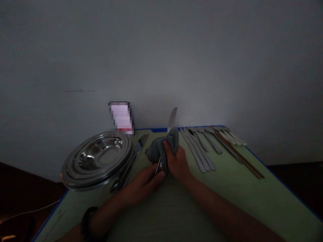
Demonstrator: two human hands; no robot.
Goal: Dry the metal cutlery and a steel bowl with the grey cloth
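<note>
A table knife [172,117] points up and away from me, its blade rising above a grey cloth [164,146]. My left hand [148,178] is closed round the knife's handle, low down. My right hand [176,161] pinches the cloth, which is folded about the middle of the knife; the thumb presses on top. The cloth hides the part of the knife between the blade and the handle. Left of my hands, more knives [133,161] lie on the table beside a stack of steel plates [101,158].
On the green table [151,218], right of my hands, lie several knives or similar flatware [199,151], spoons and forks [209,141], brown chopsticks [239,154] and white-handled spoons [232,136]. A phone [122,117] leans on the wall behind the plates.
</note>
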